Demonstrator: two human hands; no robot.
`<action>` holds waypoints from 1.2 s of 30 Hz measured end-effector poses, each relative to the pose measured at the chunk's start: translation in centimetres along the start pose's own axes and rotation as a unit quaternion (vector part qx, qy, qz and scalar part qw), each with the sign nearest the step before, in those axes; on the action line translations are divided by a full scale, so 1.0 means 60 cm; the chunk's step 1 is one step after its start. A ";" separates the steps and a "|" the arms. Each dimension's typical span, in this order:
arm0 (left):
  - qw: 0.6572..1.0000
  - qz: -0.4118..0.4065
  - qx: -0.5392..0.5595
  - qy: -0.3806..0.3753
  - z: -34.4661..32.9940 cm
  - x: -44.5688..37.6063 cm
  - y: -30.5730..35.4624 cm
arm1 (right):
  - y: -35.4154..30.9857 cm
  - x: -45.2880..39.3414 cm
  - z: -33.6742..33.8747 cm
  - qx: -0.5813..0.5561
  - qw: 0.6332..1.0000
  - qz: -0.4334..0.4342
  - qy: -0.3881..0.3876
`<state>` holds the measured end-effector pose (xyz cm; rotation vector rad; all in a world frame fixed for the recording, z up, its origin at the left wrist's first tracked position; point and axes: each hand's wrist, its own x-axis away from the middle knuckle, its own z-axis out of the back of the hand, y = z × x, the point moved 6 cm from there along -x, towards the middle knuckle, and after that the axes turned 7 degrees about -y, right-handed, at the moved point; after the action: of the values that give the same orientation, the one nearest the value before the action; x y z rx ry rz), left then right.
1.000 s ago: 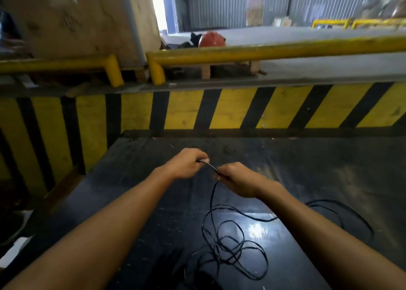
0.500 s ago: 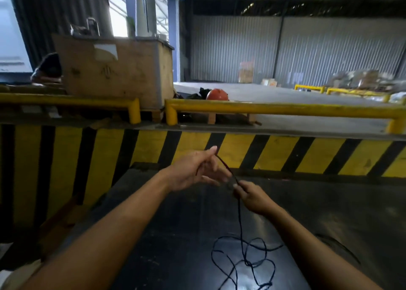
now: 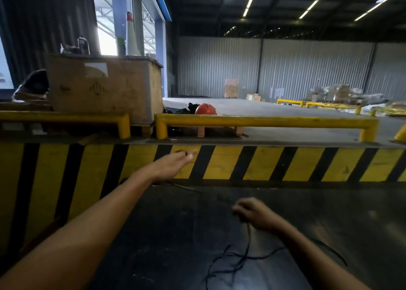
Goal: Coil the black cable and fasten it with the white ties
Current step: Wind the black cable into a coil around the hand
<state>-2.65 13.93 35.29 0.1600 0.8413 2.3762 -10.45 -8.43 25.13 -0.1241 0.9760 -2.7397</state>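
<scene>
Currently: two hands, one black cable (image 3: 247, 243), no ties in view. Left hand (image 3: 173, 164) is stretched out past the far edge of the black counter (image 3: 167, 223), in front of the striped yellow-black wall (image 3: 263, 164); it's blurred, so I can't tell the grip. Right hand (image 3: 254, 215) hovers over the counter's middle, grip pinching the cable, which drops straight down into loose tangled loops on the counter near its near edge. Another cable strand curves off by the right forearm toward the right edge. Beyond the wall: two yellow rails (image 3: 263, 120), one wooden crate (image 3: 105, 87) on the left, one red helmet (image 3: 205, 109) behind the rail. Nothing blocks the cable.
</scene>
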 end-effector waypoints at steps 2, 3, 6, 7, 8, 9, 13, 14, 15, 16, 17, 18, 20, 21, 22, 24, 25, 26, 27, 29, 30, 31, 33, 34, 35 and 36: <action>0.990 0.071 -0.082 -0.094 -0.031 0.004 -0.020 | -0.024 -0.012 0.067 -0.015 0.997 0.016 0.068; 0.980 0.094 -0.108 -0.136 -0.045 0.008 -0.023 | -0.039 -0.018 0.095 -0.011 0.995 0.026 0.098; 0.965 0.093 -0.135 -0.204 -0.069 0.020 -0.009 | -0.081 -0.020 0.155 0.031 0.979 0.061 0.193; 0.963 0.088 -0.135 -0.216 -0.073 0.024 -0.001 | -0.095 -0.016 0.167 0.035 0.970 0.085 0.224; 0.961 0.087 -0.140 -0.223 -0.077 0.025 0.006 | -0.110 -0.013 0.175 0.031 0.961 0.114 0.252; 0.958 0.092 -0.148 -0.228 -0.082 0.026 0.009 | -0.124 -0.009 0.179 0.020 0.952 0.142 0.272; 0.944 0.127 0.009 -0.303 -0.121 0.046 0.031 | -0.158 -0.009 0.171 -0.017 0.927 0.206 0.314; 0.928 0.118 0.090 -0.341 -0.132 0.056 0.043 | -0.155 -0.011 0.171 -0.023 0.923 0.203 0.326; 0.906 0.095 0.166 -0.378 -0.138 0.067 0.059 | -0.147 -0.012 0.172 -0.027 0.922 0.191 0.337; 0.880 0.058 0.238 -0.408 -0.139 0.075 0.076 | -0.134 -0.013 0.172 -0.028 0.923 0.172 0.344; 0.851 0.014 0.309 -0.425 -0.134 0.080 0.095 | -0.119 -0.014 0.168 -0.031 0.928 0.149 0.340; 0.821 -0.035 0.382 -0.423 -0.122 0.080 0.114 | -0.104 -0.016 0.154 -0.042 0.938 0.129 0.320; 0.769 -0.122 0.515 -0.358 -0.086 0.067 0.148 | -0.085 -0.022 0.090 -0.075 0.961 0.118 0.238; 0.756 -0.146 0.563 -0.301 -0.066 0.056 0.157 | -0.081 -0.024 0.045 -0.082 0.971 0.124 0.189; 0.753 -0.158 0.593 -0.237 -0.050 0.045 0.161 | -0.080 -0.023 -0.002 -0.078 0.979 0.131 0.138; 0.787 -0.167 0.582 -0.118 -0.028 0.024 0.156 | -0.083 -0.022 -0.080 -0.055 0.987 0.143 0.047; 0.828 -0.163 0.532 -0.066 -0.023 0.018 0.149 | -0.083 -0.020 -0.100 -0.043 0.988 0.147 0.021; 0.880 -0.156 0.449 -0.013 -0.018 0.015 0.139 | -0.083 -0.020 -0.103 -0.028 0.989 0.146 0.005; 0.930 -0.149 0.335 0.035 -0.014 0.015 0.130 | -0.083 -0.021 -0.092 -0.011 0.990 0.142 -0.005; 0.985 -0.119 0.098 0.078 -0.016 0.015 0.109 | -0.083 -0.020 -0.049 0.014 0.991 0.130 -0.014; 0.994 -0.089 0.016 0.062 -0.024 0.013 0.096 | -0.083 -0.019 -0.022 0.033 0.991 0.126 -0.014; 0.997 -0.051 -0.044 0.026 -0.038 0.011 0.082 | -0.085 -0.019 0.005 0.063 0.990 0.126 -0.012; 0.989 0.039 -0.115 -0.083 -0.074 0.014 0.060 | -0.094 -0.020 0.053 0.144 0.980 0.137 -0.011; 0.978 0.078 -0.137 -0.139 -0.092 0.018 0.056 | -0.101 -0.022 0.072 0.185 0.972 0.142 -0.010; 0.965 0.102 -0.156 -0.184 -0.106 0.023 0.058 | -0.107 -0.025 0.087 0.221 0.965 0.140 -0.007; 0.954 0.113 -0.168 -0.219 -0.118 0.029 0.064 | -0.111 -0.028 0.099 0.253 0.958 0.135 -0.002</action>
<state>-8.13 8.83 31.86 0.6441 0.2125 2.5105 -9.11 -6.66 33.95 0.0878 0.2395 -2.6279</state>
